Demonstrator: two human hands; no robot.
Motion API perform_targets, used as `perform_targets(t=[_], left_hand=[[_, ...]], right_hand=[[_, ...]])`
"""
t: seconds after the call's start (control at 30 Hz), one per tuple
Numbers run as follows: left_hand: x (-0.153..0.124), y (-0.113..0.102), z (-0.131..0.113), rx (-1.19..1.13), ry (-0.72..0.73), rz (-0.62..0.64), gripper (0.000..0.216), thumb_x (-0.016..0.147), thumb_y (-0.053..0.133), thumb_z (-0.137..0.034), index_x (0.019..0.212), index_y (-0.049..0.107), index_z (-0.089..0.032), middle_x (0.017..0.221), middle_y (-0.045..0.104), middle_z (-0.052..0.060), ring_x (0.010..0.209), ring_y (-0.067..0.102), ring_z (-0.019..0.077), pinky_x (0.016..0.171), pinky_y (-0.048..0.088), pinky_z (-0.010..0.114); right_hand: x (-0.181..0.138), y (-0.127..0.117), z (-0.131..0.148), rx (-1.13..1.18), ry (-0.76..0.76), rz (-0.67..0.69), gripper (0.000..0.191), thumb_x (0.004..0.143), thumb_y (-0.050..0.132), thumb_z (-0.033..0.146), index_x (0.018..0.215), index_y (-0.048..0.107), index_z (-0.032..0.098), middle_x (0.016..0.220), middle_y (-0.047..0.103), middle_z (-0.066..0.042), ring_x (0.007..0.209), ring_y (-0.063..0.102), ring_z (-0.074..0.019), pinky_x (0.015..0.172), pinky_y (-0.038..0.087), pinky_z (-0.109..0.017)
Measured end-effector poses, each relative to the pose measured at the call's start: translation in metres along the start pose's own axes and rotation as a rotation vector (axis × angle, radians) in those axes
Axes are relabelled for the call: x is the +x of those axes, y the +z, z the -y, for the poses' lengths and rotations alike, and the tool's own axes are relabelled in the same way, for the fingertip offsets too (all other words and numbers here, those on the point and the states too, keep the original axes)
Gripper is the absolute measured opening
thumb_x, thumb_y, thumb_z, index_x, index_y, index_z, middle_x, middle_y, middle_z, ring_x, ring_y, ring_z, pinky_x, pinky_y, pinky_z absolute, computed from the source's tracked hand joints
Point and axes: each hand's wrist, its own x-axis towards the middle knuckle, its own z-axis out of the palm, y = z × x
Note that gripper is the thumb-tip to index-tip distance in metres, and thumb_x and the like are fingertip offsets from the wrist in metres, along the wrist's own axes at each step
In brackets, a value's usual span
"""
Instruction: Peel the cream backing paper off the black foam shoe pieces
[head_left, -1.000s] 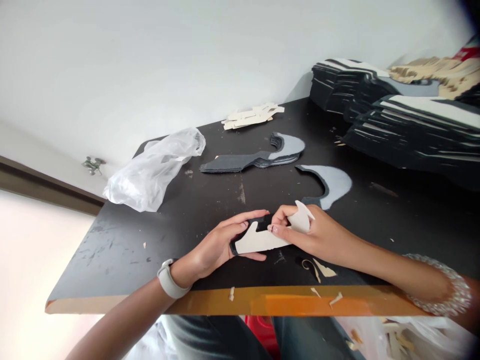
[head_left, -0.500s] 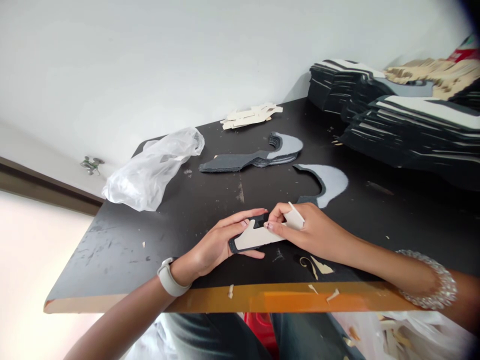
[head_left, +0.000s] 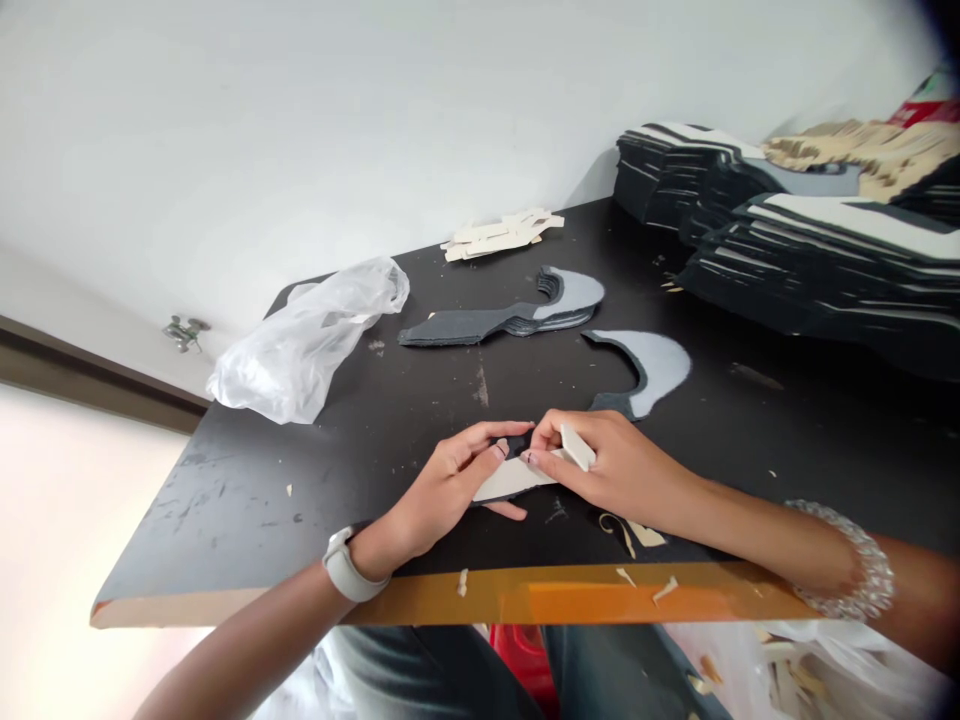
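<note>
A flat dark cut-out piece with pale backing paper point(head_left: 516, 477) lies near the front edge of the black table point(head_left: 300, 470). My left hand point(head_left: 450, 490) holds its near end with curled fingers. My right hand point(head_left: 607, 465) pinches the pale backing, and a peeled flap of it sticks up between the fingers. Just beyond my right hand lies a curved grey-and-black piece point(head_left: 652, 362).
A small pile of similar grey pieces point(head_left: 510, 315) lies mid-table, a crumpled clear plastic bag point(head_left: 307, 335) at the left, pale paper strips point(head_left: 499, 232) by the wall. Tall stacks of dark sheets point(head_left: 787, 250) fill the back right. Paper scraps point(head_left: 634, 530) dot the front edge.
My right hand has drawn the pale backing flap lower and closer to the table. My left-hand fingers have shifted up over the piece, covering more of it.
</note>
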Motion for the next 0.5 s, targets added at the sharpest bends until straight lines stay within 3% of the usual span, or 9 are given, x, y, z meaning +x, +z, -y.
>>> perform_targets(t=[0.17, 0.33, 0.5], left_hand=[[0.000, 0.006, -0.001, 0.191, 0.085, -0.145, 0.034, 0.089, 0.055, -0.035, 0.116, 0.064, -0.016, 0.088, 0.061, 0.004, 0.077, 0.062, 0.0168, 0.058, 0.062, 0.028], [0.002, -0.001, -0.004, 0.245, 0.086, -0.202, 0.035, 0.088, 0.056, -0.036, 0.116, 0.064, -0.017, 0.093, 0.060, 0.004, 0.069, 0.063, 0.0141, 0.057, 0.061, 0.026], [0.005, -0.010, -0.006, 0.288, 0.087, -0.259, 0.035, 0.088, 0.057, -0.037, 0.116, 0.065, -0.017, 0.086, 0.058, 0.002, 0.060, 0.059, 0.0099, 0.052, 0.059, 0.022]], right_hand=[[-0.003, -0.002, 0.007, -0.070, -0.007, 0.013, 0.008, 0.086, 0.052, 0.031, 0.083, 0.054, 0.023, 0.077, 0.064, 0.001, 0.062, 0.056, -0.0140, 0.055, 0.034, -0.025], [-0.001, -0.011, 0.006, -0.160, 0.107, -0.017, 0.026, 0.082, 0.057, 0.047, 0.089, 0.047, 0.023, 0.068, 0.062, 0.001, 0.055, 0.056, -0.0161, 0.050, 0.033, -0.026], [0.006, -0.021, -0.013, -0.096, -0.013, 0.007, 0.025, 0.088, 0.050, 0.044, 0.077, 0.050, 0.022, 0.062, 0.058, 0.002, 0.057, 0.054, -0.0142, 0.055, 0.034, -0.026]])
